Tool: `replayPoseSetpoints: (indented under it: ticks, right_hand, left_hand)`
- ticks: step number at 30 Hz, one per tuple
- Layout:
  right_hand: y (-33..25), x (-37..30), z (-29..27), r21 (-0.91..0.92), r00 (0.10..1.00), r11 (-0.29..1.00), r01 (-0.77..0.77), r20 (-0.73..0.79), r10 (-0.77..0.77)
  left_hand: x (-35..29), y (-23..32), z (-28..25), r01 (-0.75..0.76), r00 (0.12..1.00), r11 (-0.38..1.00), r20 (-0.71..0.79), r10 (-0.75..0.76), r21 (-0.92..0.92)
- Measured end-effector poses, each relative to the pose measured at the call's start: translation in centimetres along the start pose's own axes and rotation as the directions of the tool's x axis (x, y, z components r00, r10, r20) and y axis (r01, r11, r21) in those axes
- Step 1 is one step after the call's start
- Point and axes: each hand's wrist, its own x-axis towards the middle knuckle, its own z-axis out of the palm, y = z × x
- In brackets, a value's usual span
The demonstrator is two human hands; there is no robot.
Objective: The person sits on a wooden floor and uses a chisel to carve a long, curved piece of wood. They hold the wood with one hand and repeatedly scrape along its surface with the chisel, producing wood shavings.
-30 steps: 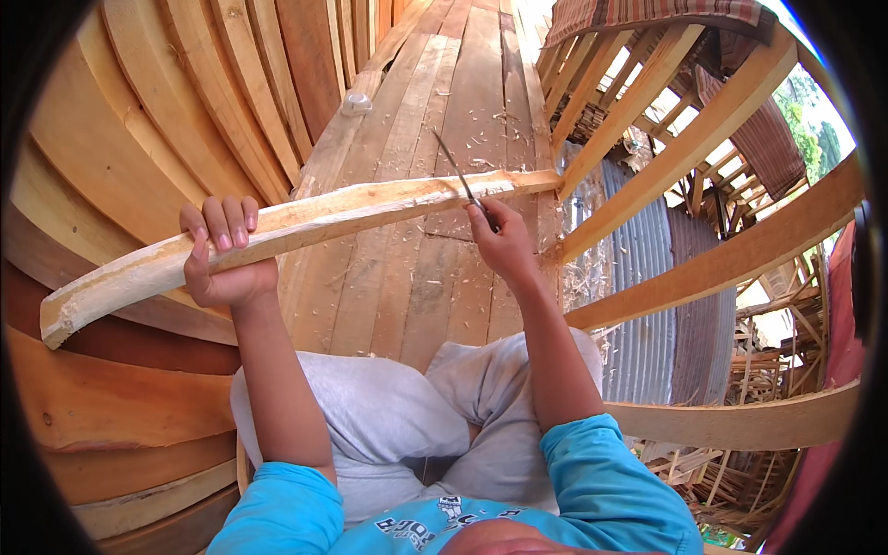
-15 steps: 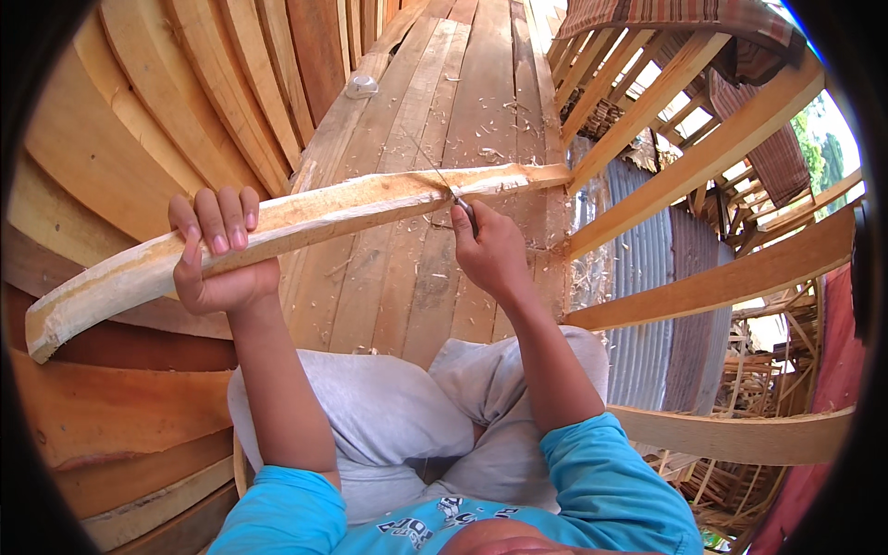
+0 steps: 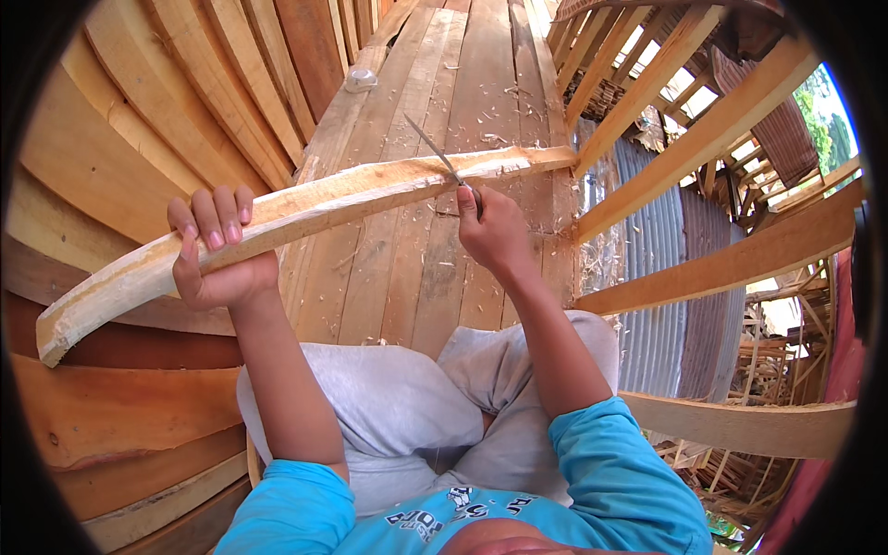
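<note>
A long, curved strip of pale wood (image 3: pixel 342 199) runs from lower left to upper right across the view. My left hand (image 3: pixel 215 250) grips it from below near its lower end, fingers wrapped over the top edge. My right hand (image 3: pixel 490 231) is closed around the handle of a thin metal blade (image 3: pixel 430 148), whose edge rests against the strip's upper part. The blade points up and to the left. My knees in grey trousers (image 3: pixel 388 398) are below.
Under the strip lies a floor of wooden planks (image 3: pixel 444 268) strewn with shavings. Curved stacked planks (image 3: pixel 139 111) rise on the left. Slanted wooden beams (image 3: pixel 721 259) and corrugated sheet (image 3: pixel 657 277) are on the right. A small pale object (image 3: pixel 359 80) sits far up the floor.
My right hand has drawn the blade along the strip, from its far end toward me, then lifted it slightly. My left hand and the strip have stayed nearly still.
</note>
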Motion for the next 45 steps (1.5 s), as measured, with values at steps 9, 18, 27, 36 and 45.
replayPoseSetpoints:
  ticks: [9, 18, 27, 36, 45]
  right_hand:
    - [-0.8, 0.5, 1.6, -0.210, 0.960, 0.977, -0.021, -0.277, -0.039]
    - [-1.3, 0.9, 1.7, -0.261, 0.964, 0.965, -0.012, -0.261, -0.058]
    - [0.7, 1.9, 0.9, -0.214, 0.991, 0.977, -0.002, -0.131, -0.026]
    - [1.4, 2.6, 1.2, -0.202, 0.971, 0.979, 0.008, -0.231, -0.056]
    - [-3.3, 0.1, -1.8, -0.172, 0.997, 0.984, -0.055, -0.068, 0.044]
  left_hand:
    - [-0.1, -0.1, -0.4, 0.011, 1.000, 1.000, 0.002, -0.011, 0.002]
    - [-0.1, 0.0, -1.5, 0.020, 0.999, 0.998, 0.024, -0.021, 0.060]
    - [-0.1, -0.3, -1.2, 0.022, 1.000, 0.998, 0.007, -0.023, 0.057]
    - [-0.5, -1.3, -1.2, 0.064, 0.998, 0.998, -0.008, -0.064, 0.021]
    - [0.2, 1.0, -0.6, 0.075, 0.997, 0.997, -0.033, -0.076, -0.010]
